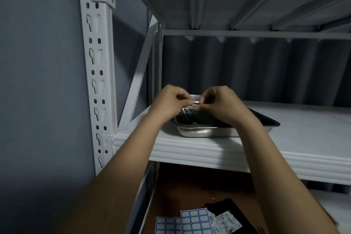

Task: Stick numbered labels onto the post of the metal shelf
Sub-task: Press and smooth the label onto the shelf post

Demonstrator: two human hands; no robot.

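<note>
The post (95, 74) stands bare at far left, awaiting labels. The left hand (169, 103) and right hand (218, 103) meet above the metal tray (205, 131), fingertips pinched together, probably peeling a label too small to see. Spare label sheets (193, 218) lie below.

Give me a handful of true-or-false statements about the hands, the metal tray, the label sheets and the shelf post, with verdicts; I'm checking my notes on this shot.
1. Both hands pinch something small between their fingertips above the metal tray. True: left hand and right hand meet there.
2. The label sheets lie on the same shelf as the tray. False: they lie on the lower level, below that shelf.
3. The shelf post is white with rows of holes. True.
4. A label is already stuck on the post. False: none shows.
5. The tray hangs from the upper shelf. False: it rests on the white shelf board.
</note>
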